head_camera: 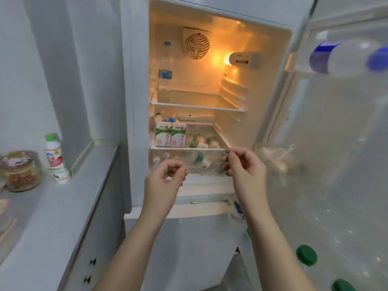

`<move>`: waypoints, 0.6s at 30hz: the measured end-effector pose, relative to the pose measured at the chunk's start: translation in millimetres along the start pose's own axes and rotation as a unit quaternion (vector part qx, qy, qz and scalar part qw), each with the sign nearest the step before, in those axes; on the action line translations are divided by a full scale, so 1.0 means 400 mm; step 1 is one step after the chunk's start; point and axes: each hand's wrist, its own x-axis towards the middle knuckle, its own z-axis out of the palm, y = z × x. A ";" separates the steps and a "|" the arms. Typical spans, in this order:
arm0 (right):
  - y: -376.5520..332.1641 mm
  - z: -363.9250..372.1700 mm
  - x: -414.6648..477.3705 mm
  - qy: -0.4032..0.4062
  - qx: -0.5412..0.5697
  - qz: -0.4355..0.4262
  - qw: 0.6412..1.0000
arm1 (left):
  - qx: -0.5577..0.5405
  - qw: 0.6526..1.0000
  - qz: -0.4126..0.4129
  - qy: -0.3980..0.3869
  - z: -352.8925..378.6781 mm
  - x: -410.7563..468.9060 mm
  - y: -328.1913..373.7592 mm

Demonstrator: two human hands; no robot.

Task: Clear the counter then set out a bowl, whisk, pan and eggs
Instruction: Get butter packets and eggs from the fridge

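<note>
**A:** What is in the fridge (134, 101)?

**B:** It stands open with the lamp (241, 58) lit. On the lower shelf (221, 137) two green-and-white cartons (171, 135) stand side by side at the left front, with small bottles behind and beside them. Under that shelf is a clear drawer (180, 153) holding more small bottles (199, 158) with green on their labels.

**A:** And the door (336, 164)?

**B:** It is swung out to the right. Its top rack carries blue-capped bottles (340, 57) lying sideways, and two green caps (306, 255) show lower down. On a middle rack sits a knotted clear bag (279, 159) of pale rounded things, too blurred to say whether they are the eggs.

**A:** The hands?

**B:** Both are raised in front of the drawer, apart from each other. The left hand (165, 175) has its fingers curled towards the thumb, with nothing visible in them. The right hand (243, 164) has its thumb and forefinger together at the shelf's front edge. I cannot tell whether they pinch it.

**A:** And the worktop (52, 206)?

**B:** It is grey and runs along the left, touching the fridge's side. By the wall stand a lidded jar (21, 171), a white bottle (54, 154) with a green cap and a small white tub (63, 176) just beside it. The walls are pale.
</note>
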 end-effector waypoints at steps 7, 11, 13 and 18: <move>0.043 -0.115 0.145 0.145 -0.130 -0.029 0.980 | -0.010 0.981 0.076 -0.176 0.287 0.163 -0.032; 0.044 -0.167 0.188 0.204 -0.224 -0.033 0.952 | -0.004 0.957 0.130 -0.258 0.406 0.252 -0.033; 0.054 -0.190 0.217 0.247 -0.280 -0.030 0.927 | -0.007 0.943 0.157 -0.293 0.468 0.305 -0.036; 0.073 -0.205 0.256 0.316 -0.444 0.041 0.837 | 0.007 0.872 0.228 -0.434 0.596 0.396 -0.041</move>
